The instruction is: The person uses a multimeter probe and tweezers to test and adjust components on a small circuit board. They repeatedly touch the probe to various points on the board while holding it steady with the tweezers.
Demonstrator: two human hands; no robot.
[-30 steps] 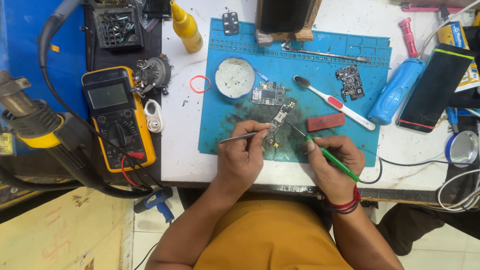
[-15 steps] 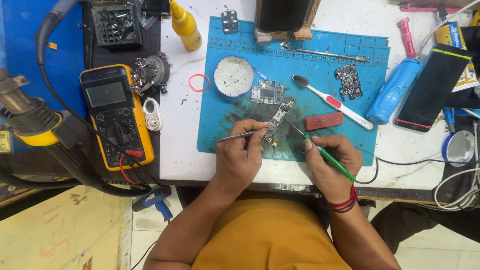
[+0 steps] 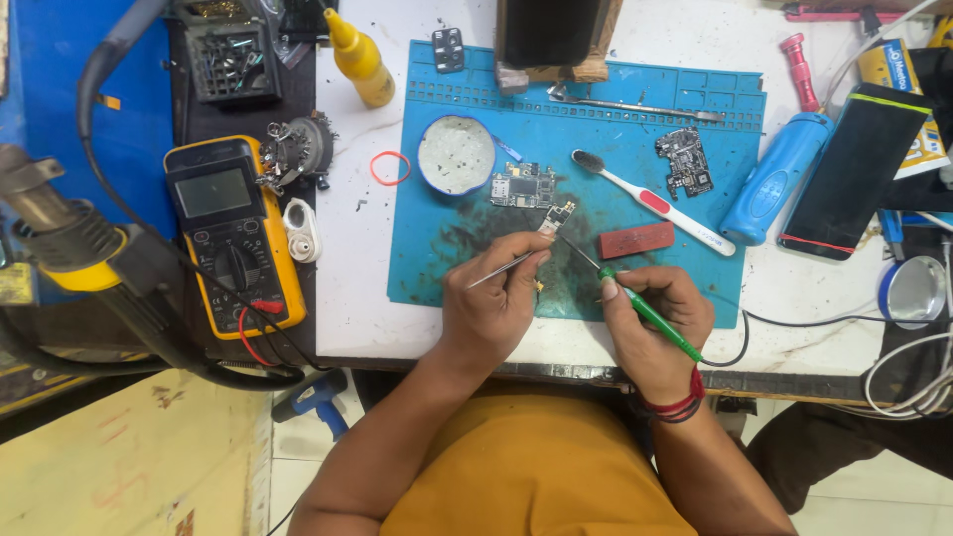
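A small circuit board (image 3: 556, 217) lies on the blue work mat (image 3: 437, 268), just beyond the fingertips of both hands and between them. The left hand (image 3: 491, 308) is closed in a pinch around metal tweezers (image 3: 508, 266), whose tips reach toward the near end of the board. The right hand (image 3: 650, 323) is curled shut around a green-handled tool (image 3: 650, 316), its thin dark shaft slanting up and left so that the tip meets the same board from the other side. A second, larger board (image 3: 523, 186) sits just behind the small one, beside a round tin (image 3: 456, 155) of pale paste. To the right lie a toothbrush (image 3: 655, 203), a red block (image 3: 636, 239) and another dark board (image 3: 686, 163), all on the mat, whose middle is smudged dark. The mat rests on a white bench (image 3: 357, 288) that also carries a yellow squeeze bottle (image 3: 360, 58), a red rubber band (image 3: 390, 168), a blue cylindrical device (image 3: 776, 179) and a dark phone (image 3: 854, 169). A yellow multimeter (image 3: 233, 233) lies at the left edge, near a hot-air nozzle (image 3: 50, 223). Below the bench a tiled floor shows.
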